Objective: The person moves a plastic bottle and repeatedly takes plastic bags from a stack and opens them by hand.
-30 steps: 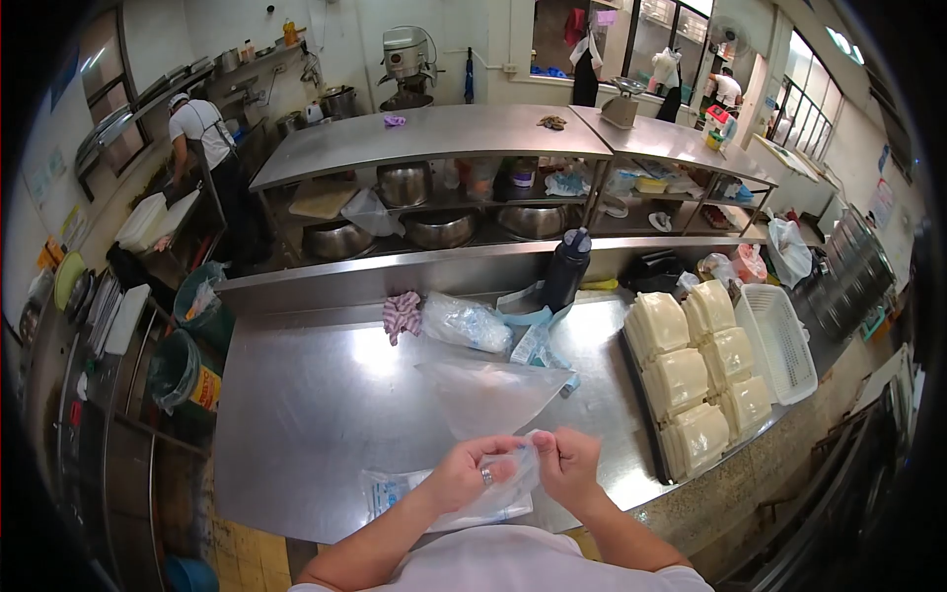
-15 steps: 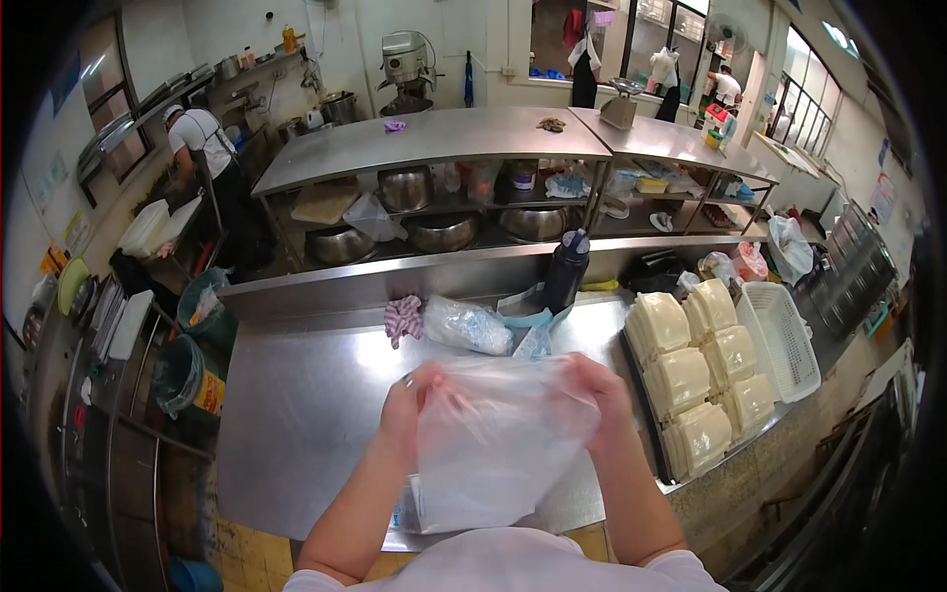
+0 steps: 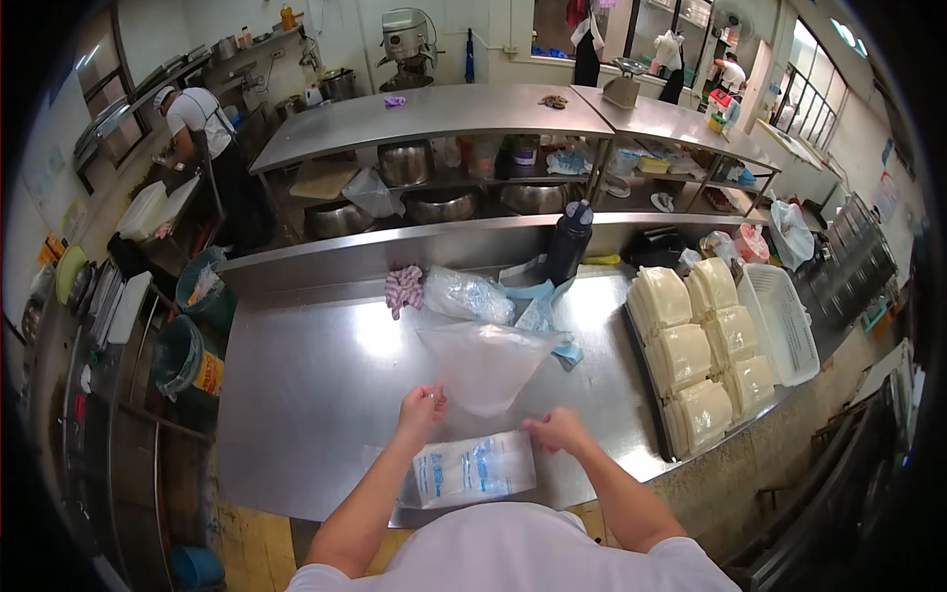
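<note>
A clear plastic bag (image 3: 491, 370) is spread beyond my hands, over the middle of the steel table. My left hand (image 3: 422, 408) is closed with curled fingers beside the bag's lower left edge; what is in its fingers, if anything, is too small to see. Bent fingers and thumb come together on my right hand (image 3: 560, 431), at the upper right corner of a plastic-wrapped pack with blue print (image 3: 475, 468). Whether they grip that corner is unclear. The pack lies flat near the table's front edge, between my forearms.
Stacks of pale, square-shaped wrapped goods (image 3: 681, 355) stand on a dark tray at right, beside a white basket (image 3: 779, 326). Toward the back lie a striped cloth (image 3: 404, 291), a crumpled plastic bag (image 3: 469, 296) and a dark bottle (image 3: 568, 242). A co-worker (image 3: 212, 148) stands far left.
Both hands have come down and nearer to me, away from the bag they held stretched between them. The bag is now farther out over the table, and the printed pack is uncovered.
</note>
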A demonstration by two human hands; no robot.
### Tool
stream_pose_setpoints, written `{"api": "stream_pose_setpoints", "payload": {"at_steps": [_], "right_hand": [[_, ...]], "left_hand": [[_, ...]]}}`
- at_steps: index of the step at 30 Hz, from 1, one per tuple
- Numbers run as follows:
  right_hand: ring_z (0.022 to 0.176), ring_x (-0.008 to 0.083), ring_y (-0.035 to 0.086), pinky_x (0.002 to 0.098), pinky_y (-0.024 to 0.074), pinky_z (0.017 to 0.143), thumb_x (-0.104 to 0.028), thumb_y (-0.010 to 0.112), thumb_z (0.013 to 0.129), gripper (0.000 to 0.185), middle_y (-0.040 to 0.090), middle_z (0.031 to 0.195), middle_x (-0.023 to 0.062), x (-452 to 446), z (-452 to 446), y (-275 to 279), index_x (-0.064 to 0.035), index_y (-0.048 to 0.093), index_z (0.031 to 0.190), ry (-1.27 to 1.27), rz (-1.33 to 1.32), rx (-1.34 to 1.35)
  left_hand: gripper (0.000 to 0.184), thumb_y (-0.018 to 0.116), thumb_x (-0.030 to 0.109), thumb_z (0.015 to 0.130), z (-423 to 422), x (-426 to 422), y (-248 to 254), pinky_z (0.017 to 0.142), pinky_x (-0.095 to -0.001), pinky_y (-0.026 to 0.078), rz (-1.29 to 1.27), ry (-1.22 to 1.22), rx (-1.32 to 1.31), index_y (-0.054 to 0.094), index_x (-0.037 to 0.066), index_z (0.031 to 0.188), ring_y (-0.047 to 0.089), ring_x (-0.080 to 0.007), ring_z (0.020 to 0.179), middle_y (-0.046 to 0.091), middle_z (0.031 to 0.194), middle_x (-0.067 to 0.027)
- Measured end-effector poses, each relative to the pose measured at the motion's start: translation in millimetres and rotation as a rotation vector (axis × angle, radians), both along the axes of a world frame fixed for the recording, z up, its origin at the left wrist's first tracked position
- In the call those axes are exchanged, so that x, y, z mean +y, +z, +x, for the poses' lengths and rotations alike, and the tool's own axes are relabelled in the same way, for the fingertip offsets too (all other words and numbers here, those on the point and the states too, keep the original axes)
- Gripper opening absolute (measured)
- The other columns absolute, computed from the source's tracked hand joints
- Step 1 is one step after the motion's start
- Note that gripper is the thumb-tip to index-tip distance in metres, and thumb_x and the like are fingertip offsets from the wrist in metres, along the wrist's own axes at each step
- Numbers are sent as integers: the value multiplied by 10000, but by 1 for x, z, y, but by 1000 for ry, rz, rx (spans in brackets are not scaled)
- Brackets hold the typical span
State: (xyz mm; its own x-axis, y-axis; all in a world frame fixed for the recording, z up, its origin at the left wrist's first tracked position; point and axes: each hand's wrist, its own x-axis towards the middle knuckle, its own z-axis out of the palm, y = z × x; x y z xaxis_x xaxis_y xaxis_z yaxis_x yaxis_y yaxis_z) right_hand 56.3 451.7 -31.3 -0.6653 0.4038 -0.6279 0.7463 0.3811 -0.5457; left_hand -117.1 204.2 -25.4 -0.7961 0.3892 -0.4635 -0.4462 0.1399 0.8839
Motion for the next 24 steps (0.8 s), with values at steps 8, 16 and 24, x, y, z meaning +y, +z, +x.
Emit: {"api": "stream_pose_setpoints", "payload": {"at_steps": [8,16,24], "right_hand": [[609,136,613,298,498,565,-228,702,925,283,687,710,62,-43,80,-54,43,737,854,-395,-277,405],[638,118,582,276,474,580,-99,633,967,164,643,705,20,-40,84,58,16,698,870,-425,-288,691],[649,107,571,279,468,602,-71,558,952,175,647,696,36,-63,68,172,11,712,945,36,-38,855]], "left_hand": [[607,682,304,902,132,-49,-23,1146,-518,301,-483,-609,1082,485,-50,1355,424,-425,1352,461,1444,-264],[732,737,265,871,135,-38,6,1178,-480,288,-307,-554,899,395,-44,1440,317,-411,1449,350,1540,-265],[466,787,165,856,117,31,145,1038,-364,420,325,-685,348,584,37,1255,559,-208,1162,547,1333,-96]]}}
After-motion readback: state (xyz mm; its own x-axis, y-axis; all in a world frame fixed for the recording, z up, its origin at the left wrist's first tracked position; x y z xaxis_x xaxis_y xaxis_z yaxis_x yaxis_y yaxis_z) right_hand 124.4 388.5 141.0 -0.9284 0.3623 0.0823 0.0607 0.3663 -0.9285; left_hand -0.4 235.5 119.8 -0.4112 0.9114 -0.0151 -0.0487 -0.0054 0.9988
